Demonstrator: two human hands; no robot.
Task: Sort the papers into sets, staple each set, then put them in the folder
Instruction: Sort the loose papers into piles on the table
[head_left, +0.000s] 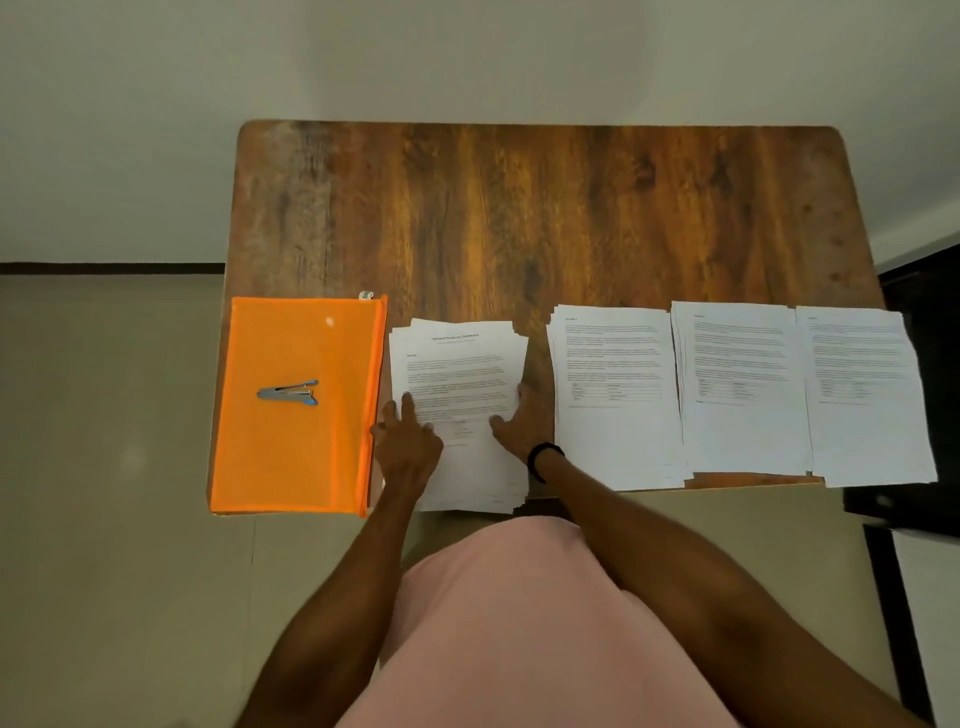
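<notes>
My left hand (408, 444) rests with straight, spread fingers on the left edge of the paper stack (460, 374). My right hand (522, 423) lies at its right edge, thumb on top; I cannot tell if it grips. Left of the hands is the folder (296, 457), with the stapler (288, 391) on it. To the right are three more stacks (740, 389).

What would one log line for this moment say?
step: sorting | left hand: touching leftmost stack | right hand: touching same stack | stapler: lying on orange folder
</notes>
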